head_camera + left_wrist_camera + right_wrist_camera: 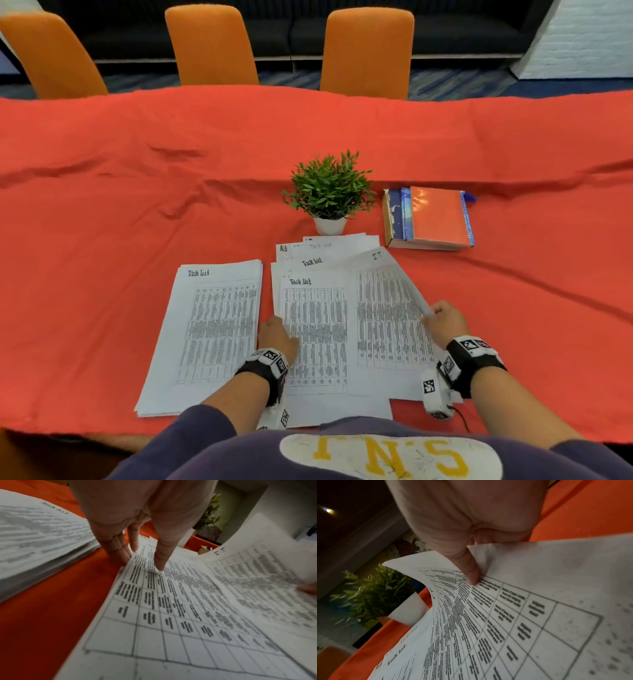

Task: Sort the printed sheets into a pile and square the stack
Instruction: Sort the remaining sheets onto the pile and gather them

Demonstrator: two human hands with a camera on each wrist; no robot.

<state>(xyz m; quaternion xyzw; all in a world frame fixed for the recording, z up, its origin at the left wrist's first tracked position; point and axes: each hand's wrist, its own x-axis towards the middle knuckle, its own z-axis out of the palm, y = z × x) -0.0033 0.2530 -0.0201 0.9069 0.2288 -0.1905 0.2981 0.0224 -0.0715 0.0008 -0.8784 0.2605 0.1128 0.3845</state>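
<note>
A squared stack of "Task list" sheets (209,335) lies on the red cloth at the left. To its right, several loose printed sheets (315,325) lie fanned and overlapping. My left hand (274,334) rests on the left edge of this loose pile. Its fingers (120,550) are straight, and the thumb tip presses on the top sheet (171,615). My right hand (442,318) pinches the right edge of a sheet headed "IT" (387,308), which is lifted and curling. The thumb (471,572) lies on top of that sheet (539,601); the fingers underneath are hidden.
A small potted plant (329,192) stands just behind the loose sheets. A pile of books (431,219) lies to its right. Bare red tablecloth (137,171) spreads left and far. Orange chairs (212,44) line the far side. The table's front edge is against my body.
</note>
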